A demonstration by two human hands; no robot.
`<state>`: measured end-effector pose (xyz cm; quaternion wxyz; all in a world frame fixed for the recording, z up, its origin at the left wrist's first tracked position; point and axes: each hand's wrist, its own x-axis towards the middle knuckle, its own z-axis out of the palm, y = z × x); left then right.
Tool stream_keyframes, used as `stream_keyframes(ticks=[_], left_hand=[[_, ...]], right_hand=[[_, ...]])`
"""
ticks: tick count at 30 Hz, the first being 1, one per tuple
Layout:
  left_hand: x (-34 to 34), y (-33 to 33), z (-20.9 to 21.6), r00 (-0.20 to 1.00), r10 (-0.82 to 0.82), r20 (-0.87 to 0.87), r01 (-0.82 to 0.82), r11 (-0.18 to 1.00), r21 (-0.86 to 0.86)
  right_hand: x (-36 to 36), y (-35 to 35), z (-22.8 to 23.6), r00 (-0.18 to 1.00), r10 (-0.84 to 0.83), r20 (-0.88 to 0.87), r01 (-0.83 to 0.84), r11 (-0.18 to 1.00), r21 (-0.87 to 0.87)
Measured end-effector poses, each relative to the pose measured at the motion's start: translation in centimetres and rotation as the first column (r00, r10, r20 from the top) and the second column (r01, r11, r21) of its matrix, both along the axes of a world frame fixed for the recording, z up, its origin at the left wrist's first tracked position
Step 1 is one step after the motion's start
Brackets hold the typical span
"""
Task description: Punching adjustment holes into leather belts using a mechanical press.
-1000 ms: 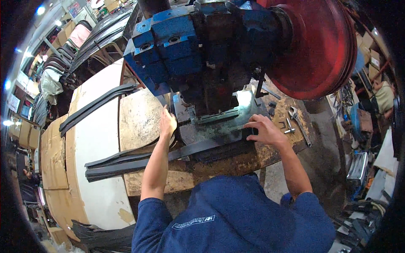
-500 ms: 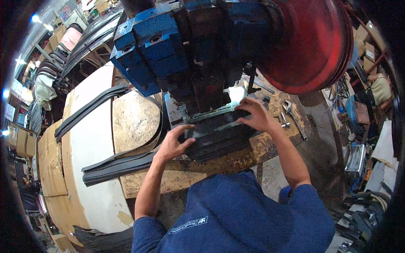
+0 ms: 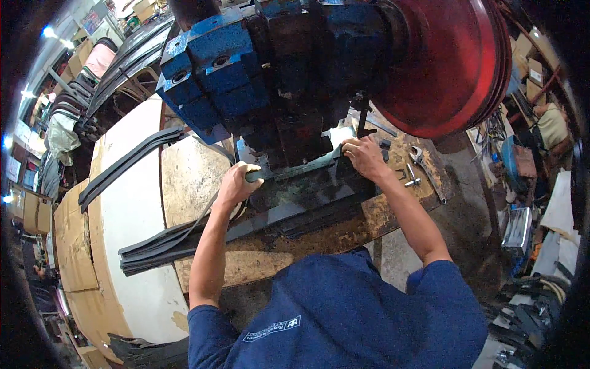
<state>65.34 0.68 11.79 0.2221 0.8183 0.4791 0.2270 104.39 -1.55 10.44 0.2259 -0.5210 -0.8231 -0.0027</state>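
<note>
My left hand (image 3: 236, 186) pinches the left end of a dark flat strip (image 3: 253, 176) between thumb and fingers. My right hand (image 3: 365, 157) has its fingers curled over the far right end of what looks like the same strip. It spans the lit gap below the blue press (image 3: 227, 77), whose dark ram hangs between my hands. Shadow hides the strip's middle. Nearer to me, more long dark strips (image 3: 279, 218) lie on the worn wooden table (image 3: 203, 264).
A large red flywheel (image 3: 445, 67) juts out on the press's right. An adjustable wrench (image 3: 428, 173) and a small T-shaped metal tool (image 3: 412, 175) lie right of my right hand. Black strips (image 3: 129, 161) rest on the white board (image 3: 132, 227) at left.
Both hands have moved away from me toward the press, the left one also leftward. Their spread fingers have closed on the strip's ends.
</note>
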Motion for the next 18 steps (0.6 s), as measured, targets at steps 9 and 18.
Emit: stream_keyframes(ticks=[9, 18], left_hand=[[1.8, 0.4, 0.3, 0.998, -0.011, -0.068, 0.011, 1.0, -0.011], [1.8, 0.3, 0.3, 0.999, -0.038, -0.035, 0.04, 0.998, 0.043]], right_hand=[[1.8, -0.9, 0.1, 0.987, -0.122, 0.103, 0.115, 0.99, 0.077], [0.2, -1.4, 3.8, 0.576, -0.207, -0.791, -0.113, 0.938, -0.328]])
